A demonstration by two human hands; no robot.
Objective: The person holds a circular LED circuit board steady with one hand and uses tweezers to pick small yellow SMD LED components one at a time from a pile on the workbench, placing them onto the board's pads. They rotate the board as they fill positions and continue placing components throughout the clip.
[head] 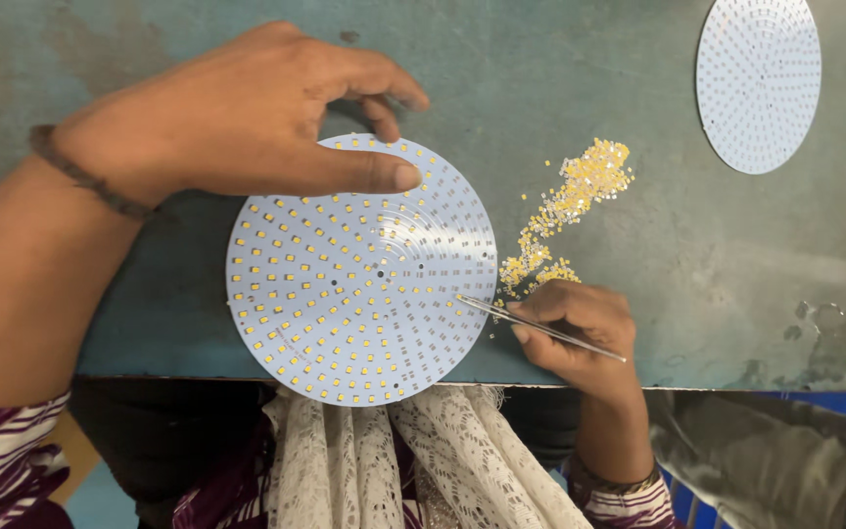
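While most of the round white board (345, 284) already carries small yellow chips, a wedge on its right side shows only bare pads, so by my judgement the filling is well past halfway. The left hand (237, 118) presses the board's upper edge to the green worktop (717, 264), fingers (384, 176) spread flat, gripping nothing. The right hand (575, 328) pinches slim tweezers (540, 328), their tip touching the bare wedge. Loose chips (565, 211) lie just beside that hand; a second board (758, 83) sits well apart.

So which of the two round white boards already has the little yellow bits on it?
The round board under the left hand, dotted yellow; the far board shows none.
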